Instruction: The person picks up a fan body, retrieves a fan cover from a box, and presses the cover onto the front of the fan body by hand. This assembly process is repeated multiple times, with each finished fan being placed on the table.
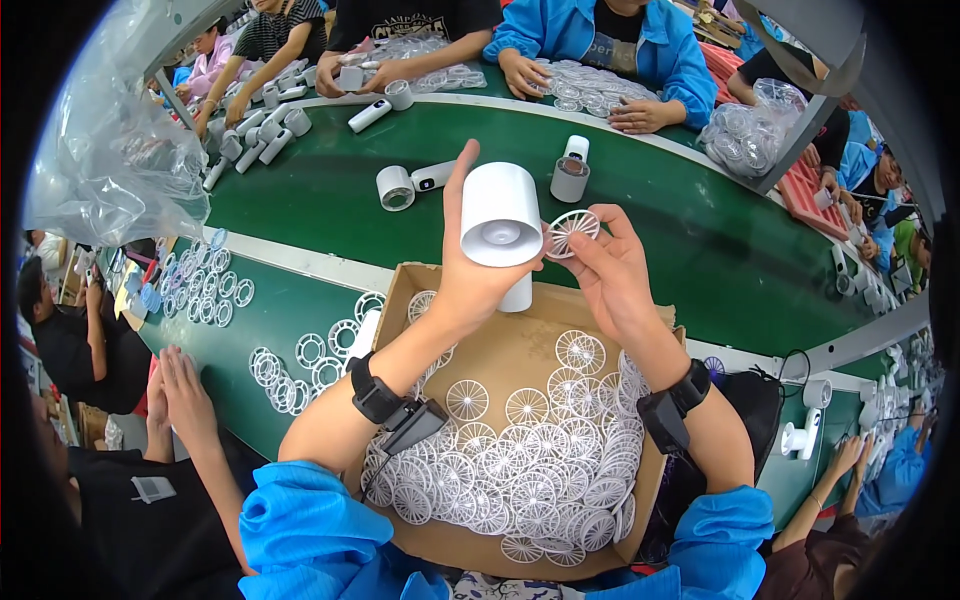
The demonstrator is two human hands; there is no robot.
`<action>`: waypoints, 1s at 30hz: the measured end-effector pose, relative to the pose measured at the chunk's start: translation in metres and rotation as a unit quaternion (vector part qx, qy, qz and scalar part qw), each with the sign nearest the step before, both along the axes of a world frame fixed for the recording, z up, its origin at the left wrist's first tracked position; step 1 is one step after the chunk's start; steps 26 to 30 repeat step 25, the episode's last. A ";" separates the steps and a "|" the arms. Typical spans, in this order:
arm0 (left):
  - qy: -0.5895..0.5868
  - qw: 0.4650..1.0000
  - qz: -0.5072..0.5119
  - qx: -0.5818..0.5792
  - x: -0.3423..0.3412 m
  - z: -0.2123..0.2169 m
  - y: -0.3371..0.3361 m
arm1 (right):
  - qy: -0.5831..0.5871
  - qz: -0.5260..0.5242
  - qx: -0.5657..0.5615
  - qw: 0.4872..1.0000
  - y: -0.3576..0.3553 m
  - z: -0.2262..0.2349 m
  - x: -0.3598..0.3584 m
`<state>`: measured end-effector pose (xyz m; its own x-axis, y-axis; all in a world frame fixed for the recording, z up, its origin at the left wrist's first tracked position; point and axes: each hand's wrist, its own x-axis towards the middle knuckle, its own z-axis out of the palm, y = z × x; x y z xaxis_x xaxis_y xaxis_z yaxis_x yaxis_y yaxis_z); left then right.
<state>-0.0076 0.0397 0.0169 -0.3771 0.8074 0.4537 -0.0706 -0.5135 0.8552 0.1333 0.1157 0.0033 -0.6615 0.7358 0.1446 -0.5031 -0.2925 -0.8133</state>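
My left hand is closed around a white cylindrical housing with a short handle below. The housing's open end faces me, and a round hub shows inside it. Just to its right, my right hand pinches a white spoked grille by its edge, tilted and close to the housing's rim. Under both hands sits a cardboard box with a heap of loose spoked grilles in it.
Two similar housings rest on the green conveyor belt ahead. White rings lie on the green table at left. A plastic bag hangs at upper left. Co-workers sit across the belt and on both sides.
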 end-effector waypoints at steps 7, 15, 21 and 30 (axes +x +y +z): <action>0.001 0.998 0.047 -0.050 -0.004 -0.005 0.007 | -0.213 -0.254 0.528 0.782 -0.012 0.002 -0.001; -0.063 0.993 0.027 -0.096 -0.007 -0.008 0.008 | -0.289 -0.266 0.590 0.705 -0.013 0.003 -0.003; -0.124 0.975 0.009 -0.185 -0.007 -0.007 0.007 | -0.296 -0.326 0.649 0.620 -0.006 0.002 0.000; -0.052 0.957 -0.093 -0.271 -0.012 -0.011 0.005 | -0.238 -0.315 0.620 0.679 -0.002 0.002 0.005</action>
